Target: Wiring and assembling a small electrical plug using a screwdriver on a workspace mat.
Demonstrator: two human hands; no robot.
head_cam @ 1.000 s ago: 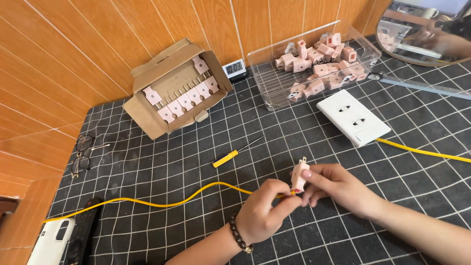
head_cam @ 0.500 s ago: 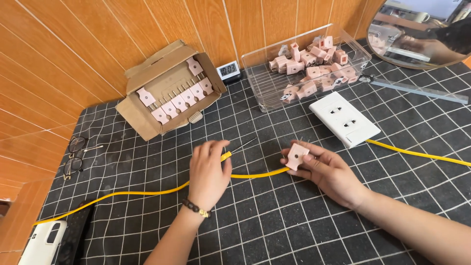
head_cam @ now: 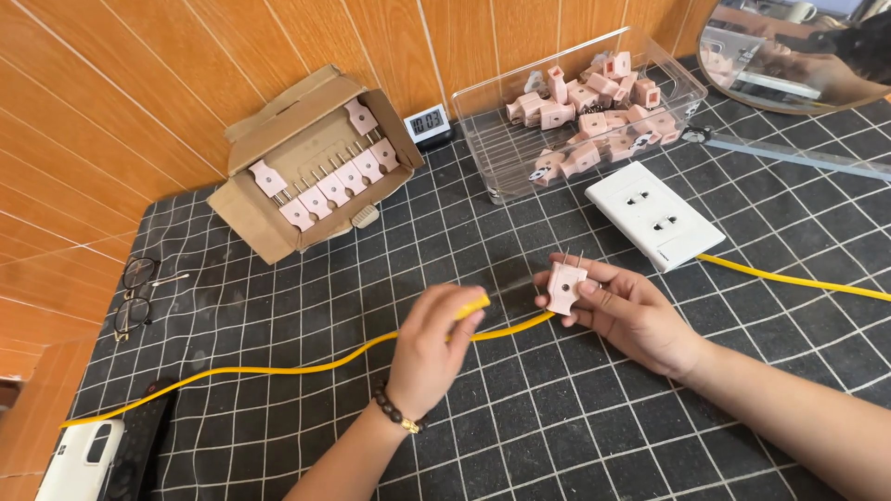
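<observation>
My right hand (head_cam: 624, 311) holds a pink two-pin plug (head_cam: 566, 286), pins up, joined to a yellow cable (head_cam: 306, 367) that runs left across the black grid mat. My left hand (head_cam: 429, 348) lies over the cable and closes on the yellow-handled screwdriver (head_cam: 471, 307), whose thin shaft points toward the plug. A white double socket plate (head_cam: 653, 212) lies just beyond my right hand, with another stretch of yellow cable leading off to the right.
An open cardboard box (head_cam: 311, 162) with rows of pink plugs sits at the back left. A clear plastic tray (head_cam: 577, 109) holds several loose pink plugs. Small digital clock (head_cam: 428, 122), glasses (head_cam: 137, 292), a remote and phone (head_cam: 102, 450), a ruler (head_cam: 798, 156), a round mirror (head_cam: 794, 51).
My left hand left the plug, reached to the screwdriver on the mat and closed over its handle. The right hand kept the plug and turned its pins upward.
</observation>
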